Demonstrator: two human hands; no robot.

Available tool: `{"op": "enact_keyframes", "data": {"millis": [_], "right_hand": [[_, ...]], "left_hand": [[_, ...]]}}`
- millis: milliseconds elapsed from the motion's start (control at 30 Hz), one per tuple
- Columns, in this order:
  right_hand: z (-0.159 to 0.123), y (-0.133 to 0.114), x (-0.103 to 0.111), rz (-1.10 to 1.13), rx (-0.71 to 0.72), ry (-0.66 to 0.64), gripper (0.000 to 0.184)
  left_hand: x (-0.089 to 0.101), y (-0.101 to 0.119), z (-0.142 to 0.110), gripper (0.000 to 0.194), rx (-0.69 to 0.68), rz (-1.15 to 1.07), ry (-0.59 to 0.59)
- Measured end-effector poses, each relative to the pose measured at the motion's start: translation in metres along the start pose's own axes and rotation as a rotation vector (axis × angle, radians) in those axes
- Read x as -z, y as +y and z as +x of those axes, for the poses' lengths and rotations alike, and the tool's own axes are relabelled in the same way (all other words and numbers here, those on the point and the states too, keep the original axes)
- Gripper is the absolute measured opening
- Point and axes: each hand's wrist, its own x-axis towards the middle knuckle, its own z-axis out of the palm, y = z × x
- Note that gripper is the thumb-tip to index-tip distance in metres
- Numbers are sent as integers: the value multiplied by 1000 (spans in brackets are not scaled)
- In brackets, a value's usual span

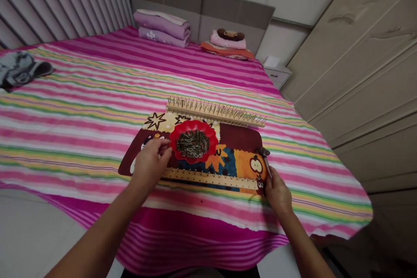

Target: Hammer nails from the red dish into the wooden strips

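Note:
A red plate (175,150) holding a heap of small metal nails (193,143) sits on a patterned mat (239,141) on the bed. My left hand (150,166) is at the plate's left rim, fingers curled and pinched; what it holds, if anything, I cannot make out. A wooden strip with holes (211,178) lies along the mat's near edge. A second wooden strip (215,112), studded with upright nails, lies beyond the plate. My right hand (278,193) is closed round the handle of a small hammer (264,156), whose head rests on the mat's right side.
The bed carries a pink striped sheet (97,95). Folded purple bedding (163,28) and a pink pillow with a plush toy (230,39) lie at the headboard. Grey clothes (19,69) are at far left. A wardrobe (368,78) stands on the right, a small nightstand (276,73) beside it.

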Motion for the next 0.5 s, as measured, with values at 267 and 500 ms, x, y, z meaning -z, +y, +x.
{"op": "enact_keyframes", "data": {"millis": [267, 500], "right_hand": [[2, 3, -5, 37, 2, 55, 47], [2, 3, -4, 44, -9, 44, 47]], "left_hand": [[-73, 22, 82, 23, 148, 425, -491], [-89, 35, 90, 34, -107, 556, -574]]}}
